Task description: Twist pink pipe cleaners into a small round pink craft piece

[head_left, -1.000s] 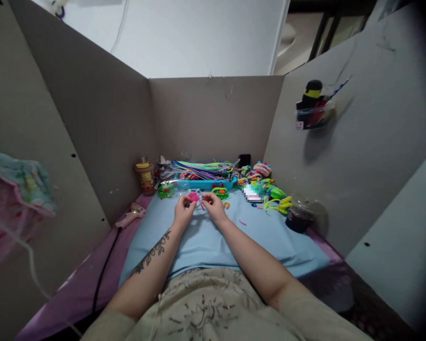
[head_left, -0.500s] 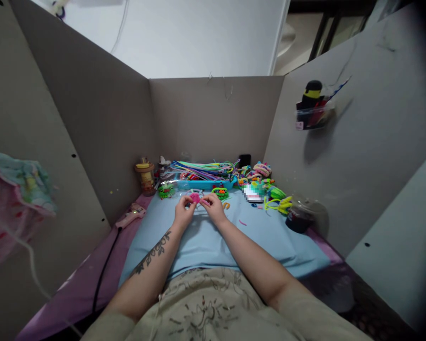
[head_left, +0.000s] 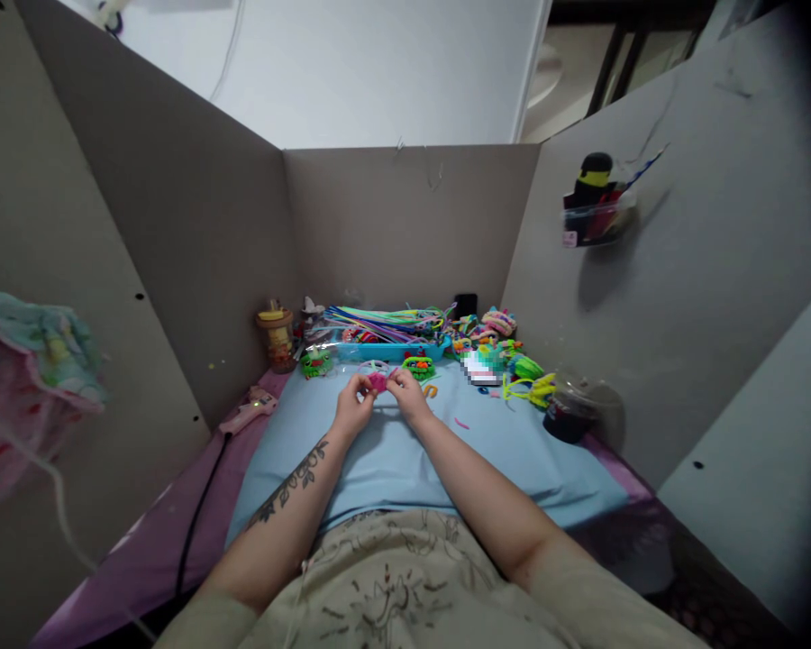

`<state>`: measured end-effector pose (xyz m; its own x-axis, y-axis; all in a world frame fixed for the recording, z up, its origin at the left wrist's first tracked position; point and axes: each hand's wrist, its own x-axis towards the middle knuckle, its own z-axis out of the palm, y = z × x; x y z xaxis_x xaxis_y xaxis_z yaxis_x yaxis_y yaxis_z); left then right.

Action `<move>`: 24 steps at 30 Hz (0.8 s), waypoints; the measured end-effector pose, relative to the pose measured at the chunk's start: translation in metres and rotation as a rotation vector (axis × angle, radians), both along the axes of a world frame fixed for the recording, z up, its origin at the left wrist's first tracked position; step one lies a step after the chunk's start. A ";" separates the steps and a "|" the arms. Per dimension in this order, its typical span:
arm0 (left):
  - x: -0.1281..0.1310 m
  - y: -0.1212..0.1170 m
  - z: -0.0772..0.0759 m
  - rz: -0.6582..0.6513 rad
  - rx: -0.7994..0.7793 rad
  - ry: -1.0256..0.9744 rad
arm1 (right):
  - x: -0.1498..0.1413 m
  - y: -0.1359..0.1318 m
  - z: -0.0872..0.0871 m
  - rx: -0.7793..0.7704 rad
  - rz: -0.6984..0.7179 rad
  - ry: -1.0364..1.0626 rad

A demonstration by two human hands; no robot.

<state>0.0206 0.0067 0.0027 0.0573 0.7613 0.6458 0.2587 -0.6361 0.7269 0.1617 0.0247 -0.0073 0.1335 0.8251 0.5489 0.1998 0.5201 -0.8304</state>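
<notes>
A small bright-pink pipe-cleaner piece (head_left: pixel 378 382) is held up between my two hands, over the light-blue cloth (head_left: pixel 405 464). My left hand (head_left: pixel 355 406) pinches its left side with thumb and fingers. On the other side, my right hand (head_left: pixel 409 397) grips it, fingers closed and bent inward. The fingertips cover part of the piece, so its exact shape is hard to make out. Just beyond the right hand lies a green, red and orange pipe-cleaner figure (head_left: pixel 419 367). Short orange bits (head_left: pixel 431 391) and a pink strip (head_left: pixel 461 423) rest on the cloth to the right.
Behind my hands stands a blue tray (head_left: pixel 392 351) with many coloured pipe cleaners (head_left: pixel 392 323). A green figure (head_left: pixel 316 362), a lidded cup (head_left: pixel 276 338) and a pink glue gun (head_left: pixel 249 412) are leftward. Yellow-green pipe cleaners (head_left: pixel 537 391) and a dark tub (head_left: pixel 568 419) are rightward. Grey panels surround the table.
The pink piece has turned and moved slightly right between my fingers. My hands have come a little closer together, with the left shifting slightly right.
</notes>
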 end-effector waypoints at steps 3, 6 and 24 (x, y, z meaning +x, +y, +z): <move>0.000 0.001 -0.001 0.004 -0.007 -0.008 | 0.000 -0.002 0.002 0.003 -0.015 -0.012; 0.000 0.002 -0.001 0.015 -0.031 -0.020 | 0.000 -0.006 0.006 0.018 -0.021 -0.020; -0.001 0.005 -0.004 -0.009 -0.062 0.026 | 0.004 -0.011 0.014 0.052 -0.066 -0.009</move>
<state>0.0198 0.0118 -0.0017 0.0802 0.7995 0.5953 0.2725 -0.5921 0.7584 0.1660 0.0142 0.0063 0.1818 0.7852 0.5920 0.2428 0.5475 -0.8008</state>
